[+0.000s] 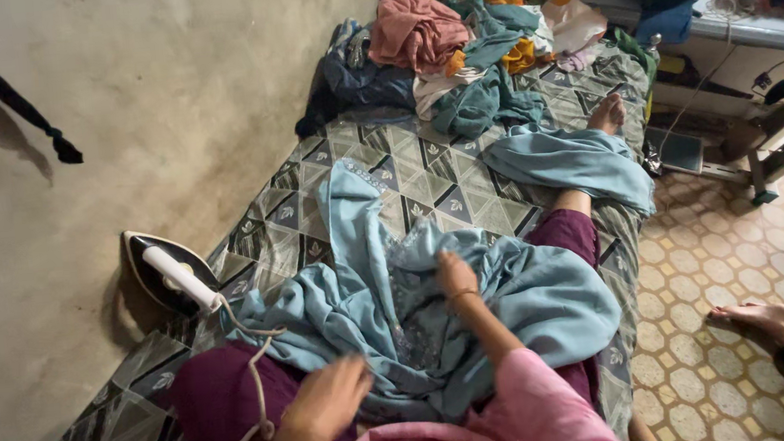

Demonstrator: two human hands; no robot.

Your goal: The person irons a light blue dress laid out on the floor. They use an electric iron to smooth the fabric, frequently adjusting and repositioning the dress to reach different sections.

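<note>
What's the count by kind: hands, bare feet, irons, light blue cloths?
Hands: 2, left hand and right hand, both on the light blue garment
Bare feet: 2, one on the bed, one on the floor
Irons: 1
Light blue cloths: 2, second over the leg
Total: 7

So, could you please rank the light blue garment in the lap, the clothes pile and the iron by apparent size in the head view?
1. light blue garment, though nearness to the camera flatters it
2. clothes pile
3. iron
</note>
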